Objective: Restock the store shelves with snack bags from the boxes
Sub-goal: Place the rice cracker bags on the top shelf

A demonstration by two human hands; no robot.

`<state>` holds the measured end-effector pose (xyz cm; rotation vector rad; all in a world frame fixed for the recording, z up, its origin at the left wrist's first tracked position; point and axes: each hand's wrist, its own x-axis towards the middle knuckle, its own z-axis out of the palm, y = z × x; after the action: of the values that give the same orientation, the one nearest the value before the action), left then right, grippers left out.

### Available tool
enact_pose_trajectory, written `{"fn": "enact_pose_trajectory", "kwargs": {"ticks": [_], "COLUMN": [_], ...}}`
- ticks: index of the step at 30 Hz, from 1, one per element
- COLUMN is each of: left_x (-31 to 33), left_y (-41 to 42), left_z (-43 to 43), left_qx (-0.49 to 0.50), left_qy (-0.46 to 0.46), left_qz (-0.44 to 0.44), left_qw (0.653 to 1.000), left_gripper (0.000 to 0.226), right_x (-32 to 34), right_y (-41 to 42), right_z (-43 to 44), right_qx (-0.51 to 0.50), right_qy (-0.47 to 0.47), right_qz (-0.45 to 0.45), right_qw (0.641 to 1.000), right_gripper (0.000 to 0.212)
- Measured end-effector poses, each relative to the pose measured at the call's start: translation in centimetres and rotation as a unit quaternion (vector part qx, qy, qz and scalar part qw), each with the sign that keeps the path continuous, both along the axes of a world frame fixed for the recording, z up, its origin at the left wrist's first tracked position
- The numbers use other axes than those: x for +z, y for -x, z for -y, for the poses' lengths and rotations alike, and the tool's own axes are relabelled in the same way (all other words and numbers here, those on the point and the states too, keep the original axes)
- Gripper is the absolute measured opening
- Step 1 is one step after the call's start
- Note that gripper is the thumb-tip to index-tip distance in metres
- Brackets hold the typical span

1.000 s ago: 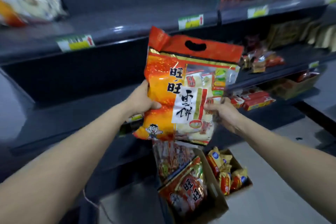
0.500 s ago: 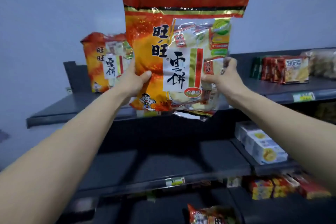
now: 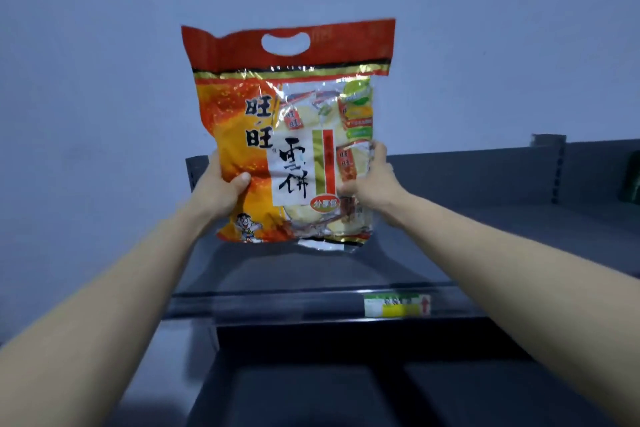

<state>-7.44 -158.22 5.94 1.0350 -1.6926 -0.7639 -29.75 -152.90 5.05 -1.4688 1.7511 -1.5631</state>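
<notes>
A large orange and red snack bag (image 3: 277, 107) with a cut-out handle at its top stands upright over the grey top shelf (image 3: 485, 253). My left hand (image 3: 218, 189) grips its left edge, thumb across the front. My right hand (image 3: 372, 180) grips its right edge with fingers curled round the side. The bag's bottom edge sits at or just above the shelf surface; I cannot tell if it touches. The boxes are out of view.
A pale wall (image 3: 104, 62) rises behind the shelf. A price label (image 3: 396, 305) is clipped to the shelf's front rail. A dark green package (image 3: 632, 189) shows at the far right edge. A lower dark shelf (image 3: 346, 392) lies below.
Both hands have carried the bag up from the boxes on the floor to the top shelf. The other orange bag seen half a second ago on the left is no longer visible.
</notes>
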Motion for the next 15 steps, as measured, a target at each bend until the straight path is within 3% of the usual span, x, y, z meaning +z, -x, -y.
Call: {"fn": "enact_pose_trajectory", "kwargs": {"ticks": [3, 7, 15], "left_x": [-2.6, -3.8, -4.3], "left_y": [-0.3, 0.0, 0.6], "left_z": [3.0, 6.6, 10.9], "left_qx": [-0.021, -0.031, 0.026], "left_qy": [-0.075, -0.095, -0.043], "left_qz": [0.047, 0.051, 0.054], "left_qw": [0.996, 0.994, 0.997], "left_gripper": [0.082, 0.101, 0.098], "right_x": [-3.2, -4.7, -4.9], "right_y": [-0.4, -0.1, -0.5], "right_z": [3.0, 5.4, 8.9], "right_qx": [-0.041, -0.027, -0.060], "right_qy": [-0.099, -0.072, -0.060], "right_qz": [-0.077, -0.102, -0.119], "right_qw": [0.991, 0.992, 0.989], "right_gripper": [0.107, 0.099, 0.081]}}
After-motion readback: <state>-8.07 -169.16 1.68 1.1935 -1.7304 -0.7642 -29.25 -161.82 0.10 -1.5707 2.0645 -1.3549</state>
